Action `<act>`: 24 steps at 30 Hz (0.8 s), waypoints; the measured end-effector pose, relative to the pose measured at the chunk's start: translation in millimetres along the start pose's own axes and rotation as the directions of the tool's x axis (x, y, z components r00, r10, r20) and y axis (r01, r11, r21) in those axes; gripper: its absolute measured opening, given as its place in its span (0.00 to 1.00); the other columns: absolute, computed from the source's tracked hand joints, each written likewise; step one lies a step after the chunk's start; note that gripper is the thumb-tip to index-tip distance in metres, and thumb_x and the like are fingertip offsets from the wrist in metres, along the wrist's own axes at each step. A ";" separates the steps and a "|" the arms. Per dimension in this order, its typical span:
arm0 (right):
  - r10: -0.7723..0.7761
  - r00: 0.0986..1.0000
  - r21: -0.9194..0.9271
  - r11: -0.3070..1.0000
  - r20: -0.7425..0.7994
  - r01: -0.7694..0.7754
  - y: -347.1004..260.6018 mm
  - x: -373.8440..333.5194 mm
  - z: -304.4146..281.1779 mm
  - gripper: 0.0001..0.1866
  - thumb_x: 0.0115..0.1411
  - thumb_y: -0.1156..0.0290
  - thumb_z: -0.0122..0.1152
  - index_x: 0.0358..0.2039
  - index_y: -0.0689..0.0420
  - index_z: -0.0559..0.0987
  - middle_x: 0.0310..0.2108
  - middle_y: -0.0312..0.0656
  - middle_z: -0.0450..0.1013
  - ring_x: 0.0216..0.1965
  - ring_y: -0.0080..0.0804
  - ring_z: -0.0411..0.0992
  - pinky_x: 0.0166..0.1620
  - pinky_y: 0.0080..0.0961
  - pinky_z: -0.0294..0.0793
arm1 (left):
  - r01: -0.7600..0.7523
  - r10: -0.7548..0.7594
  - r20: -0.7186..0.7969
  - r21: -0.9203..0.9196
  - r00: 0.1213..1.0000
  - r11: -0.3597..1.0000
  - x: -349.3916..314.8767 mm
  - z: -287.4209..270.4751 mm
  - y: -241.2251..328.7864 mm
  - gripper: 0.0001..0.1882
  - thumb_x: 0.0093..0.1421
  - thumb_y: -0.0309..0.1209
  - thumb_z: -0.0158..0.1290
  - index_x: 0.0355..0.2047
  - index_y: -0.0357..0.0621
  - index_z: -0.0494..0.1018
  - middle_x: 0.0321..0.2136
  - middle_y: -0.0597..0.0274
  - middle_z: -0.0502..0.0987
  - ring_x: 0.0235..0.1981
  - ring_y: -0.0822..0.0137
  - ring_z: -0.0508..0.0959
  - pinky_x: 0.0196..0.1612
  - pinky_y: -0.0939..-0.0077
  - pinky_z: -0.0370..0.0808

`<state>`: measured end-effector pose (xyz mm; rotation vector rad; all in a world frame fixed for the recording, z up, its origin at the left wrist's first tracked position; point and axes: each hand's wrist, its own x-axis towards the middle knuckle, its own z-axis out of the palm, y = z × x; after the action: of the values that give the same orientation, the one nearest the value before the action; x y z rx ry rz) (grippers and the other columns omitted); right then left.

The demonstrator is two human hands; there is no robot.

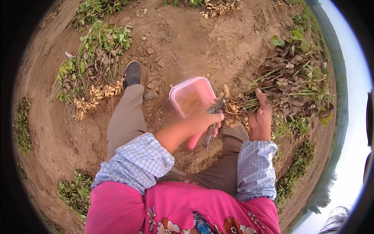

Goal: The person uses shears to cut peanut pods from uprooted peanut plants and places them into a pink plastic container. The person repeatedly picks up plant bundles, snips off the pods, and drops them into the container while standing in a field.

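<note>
My left hand (208,119) is closed round dark metal shears (219,104), their blades pointing at the pods of a peanut plant bunch (290,78). A pinkish-red handle-like piece (194,141) shows below that hand; I cannot tell whether it belongs to the shears. On the right, my right hand (261,117) grips the bunch by its stems, so its leaves lie to the right and its peanuts (232,108) hang toward the blades. Beneath and beyond my left forearm stands a pink plastic tub (211,90), its inside blurred and partly hidden.
Pulled peanut plants (97,58) with pods lie on the brown soil (156,50) at the left, and more pods (220,8) lie at the far edge. My legs spread around the tub, with a dark shoe (132,73) beside the left heap. Green plants (298,167) line the right.
</note>
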<state>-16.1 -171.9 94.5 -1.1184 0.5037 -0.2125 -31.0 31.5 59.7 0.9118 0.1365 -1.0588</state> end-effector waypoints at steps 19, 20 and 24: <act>-0.057 0.994 0.003 0.998 -0.092 0.058 9.1 17.3 -19.4 0.13 0.54 0.79 0.63 0.41 0.57 0.75 0.36 0.38 0.75 0.36 0.32 0.75 0.38 0.30 0.78 | 0.166 -0.121 -0.184 0.253 0.975 0.953 18.0 -22.1 -11.6 0.12 0.59 0.33 0.53 0.39 0.40 0.67 0.27 0.61 0.72 0.23 0.69 0.74 0.28 0.70 0.78; -0.053 0.995 0.012 0.998 -0.089 0.054 9.4 19.0 -20.5 0.13 0.54 0.79 0.63 0.41 0.58 0.75 0.36 0.38 0.75 0.36 0.32 0.75 0.38 0.30 0.78 | 0.164 -0.107 -0.207 0.283 0.972 0.945 19.2 -22.9 -13.7 0.12 0.58 0.32 0.53 0.39 0.40 0.67 0.27 0.61 0.71 0.23 0.69 0.74 0.27 0.70 0.77; -0.038 0.997 0.075 0.996 -0.074 0.044 8.2 22.7 -28.2 0.12 0.55 0.78 0.62 0.40 0.58 0.76 0.36 0.39 0.76 0.36 0.32 0.75 0.39 0.31 0.78 | 0.084 -0.059 -0.090 0.309 0.994 0.947 7.4 -17.4 -2.1 0.13 0.58 0.34 0.54 0.39 0.39 0.68 0.27 0.62 0.72 0.23 0.70 0.75 0.27 0.73 0.77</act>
<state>-10.8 -200.4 71.2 -1.0499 0.5336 -0.3066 -23.5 38.3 43.7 1.2444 0.0694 -1.1305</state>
